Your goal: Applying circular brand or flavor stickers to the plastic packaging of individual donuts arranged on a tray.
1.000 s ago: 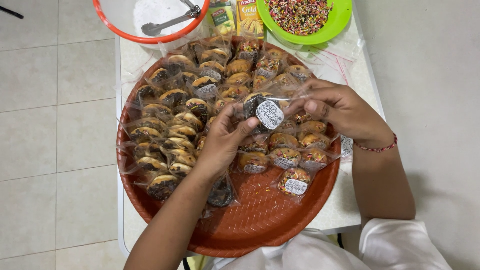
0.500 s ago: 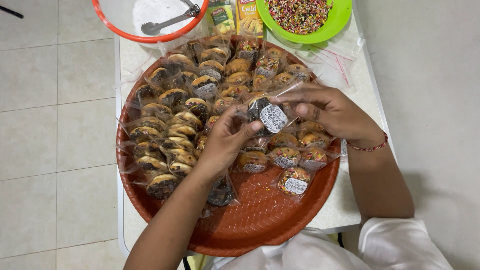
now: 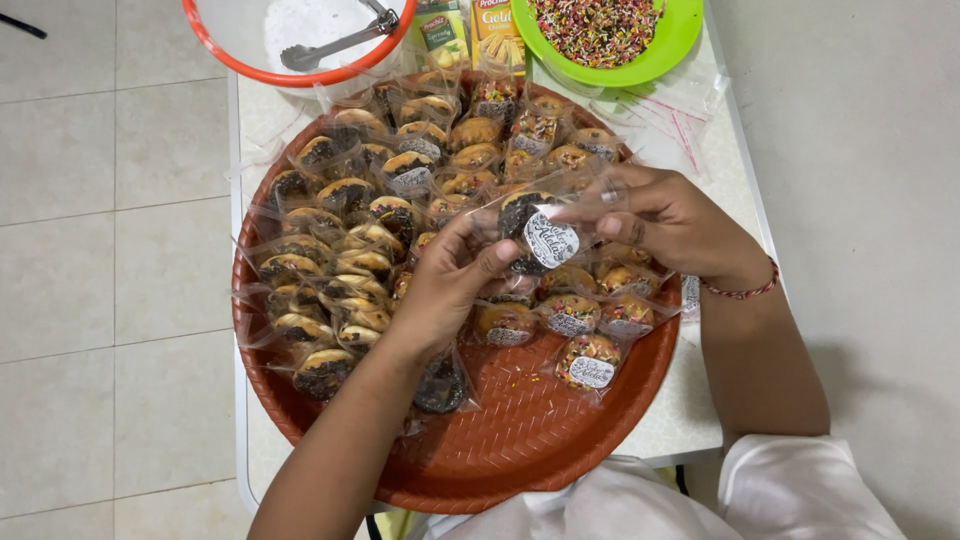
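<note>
Wrapped doughnut (image 3: 530,232) with dark topping sits in a clear bag, held above the middle of the tray between both hands: the left hand (image 3: 447,285) pinches the bag from below with closed fingers, and the right hand (image 3: 672,222) presses a round white sticker (image 3: 551,241) on it with the fingertips. The round orange-brown tray (image 3: 520,440) lies on a white table (image 3: 690,425), which stands on a floor of pale grey tiles (image 3: 110,260). On the tray many more bagged doughnuts (image 3: 340,270) lie close together, too many to count exactly; some at the right side carry the same white sticker. Behind the tray there are one white bowl with an orange rim (image 3: 250,55) holding metal tongs (image 3: 335,45), one green plate (image 3: 655,60) full of coloured sprinkles, and two small boxes (image 3: 470,28), green and yellow. Some empty clear bags (image 3: 680,115) lie near the plate.
</note>
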